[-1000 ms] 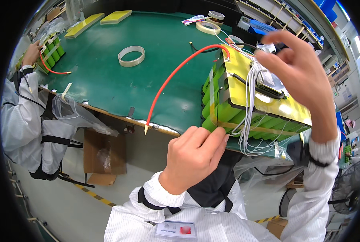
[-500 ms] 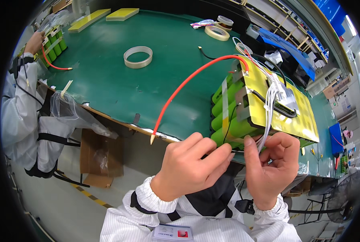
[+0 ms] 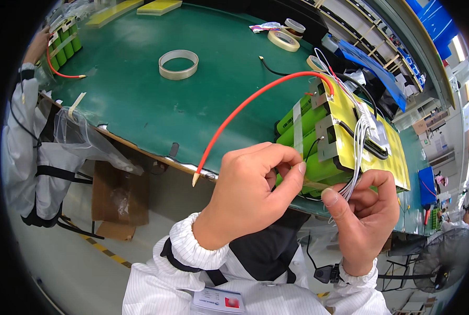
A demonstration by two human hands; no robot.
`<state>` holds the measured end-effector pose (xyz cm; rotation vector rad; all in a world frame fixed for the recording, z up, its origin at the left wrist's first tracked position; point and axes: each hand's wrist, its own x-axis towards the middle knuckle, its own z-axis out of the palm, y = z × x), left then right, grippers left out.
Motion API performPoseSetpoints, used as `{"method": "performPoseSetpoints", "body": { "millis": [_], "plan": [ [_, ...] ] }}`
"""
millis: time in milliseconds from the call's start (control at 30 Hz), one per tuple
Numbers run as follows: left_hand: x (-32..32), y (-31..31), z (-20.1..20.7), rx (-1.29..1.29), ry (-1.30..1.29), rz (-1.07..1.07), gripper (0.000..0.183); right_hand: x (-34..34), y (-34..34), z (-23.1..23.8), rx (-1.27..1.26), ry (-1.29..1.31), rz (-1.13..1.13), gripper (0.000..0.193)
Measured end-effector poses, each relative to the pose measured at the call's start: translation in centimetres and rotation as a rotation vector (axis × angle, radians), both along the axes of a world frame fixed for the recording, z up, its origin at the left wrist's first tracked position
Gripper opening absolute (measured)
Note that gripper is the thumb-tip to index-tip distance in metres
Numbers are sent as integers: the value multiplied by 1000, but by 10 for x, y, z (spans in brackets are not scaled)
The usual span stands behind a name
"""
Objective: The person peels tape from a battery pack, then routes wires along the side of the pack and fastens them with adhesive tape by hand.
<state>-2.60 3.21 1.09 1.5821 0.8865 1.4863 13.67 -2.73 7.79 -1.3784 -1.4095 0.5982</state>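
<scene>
A battery pack of green cylindrical cells (image 3: pixel 318 169) with a yellow board (image 3: pixel 397 160) on its side stands at the table's near right. My left hand (image 3: pixel 255 194) is closed in a pinch by the cells, at the lower end of a thin black wire (image 3: pixel 312 149) that comes off a metal tab. My right hand (image 3: pixel 368 215) pinches the lower part of a bundle of white wires (image 3: pixel 359 147) hanging down the board. A strip of tan tape (image 3: pixel 314 185) shows between my hands. A thick red cable (image 3: pixel 239 111) arches left from the pack's top.
On the green table (image 3: pixel 124 84) lie a tape roll (image 3: pixel 178 65), more tape rolls (image 3: pixel 283 41) and yellow boards (image 3: pixel 159 7). At far left, another person's hand (image 3: pixel 37 46) touches a second green pack (image 3: pixel 65 43). A fan (image 3: pixel 444 261) stands at right, a cardboard box (image 3: pixel 120 191) below.
My left hand has risen a little, and the black wire's lower end has come up with it. My right hand has shifted slightly right and down, still on the white wires.
</scene>
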Motion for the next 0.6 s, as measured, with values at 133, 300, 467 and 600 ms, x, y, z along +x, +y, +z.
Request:
{"method": "performPoseSetpoints", "body": {
  "millis": [133, 300, 467, 600],
  "plan": [
    [1, 2, 0, -108, -94, -93, 9, 3, -2, 0, -30, 11, 17, 37],
    [5, 13, -15, -13, -158, -161, 13, 4, -5, 1, -42, 32, 43, 36],
    [-3, 5, 0, -327, -451, -360, 21, 7, -6, 0, 6, -237, -52, 34],
    [-9, 4, 6, -435, -487, -470, 24, 3, -8, -2, 51, -243, -106, 32]
  ]
}}
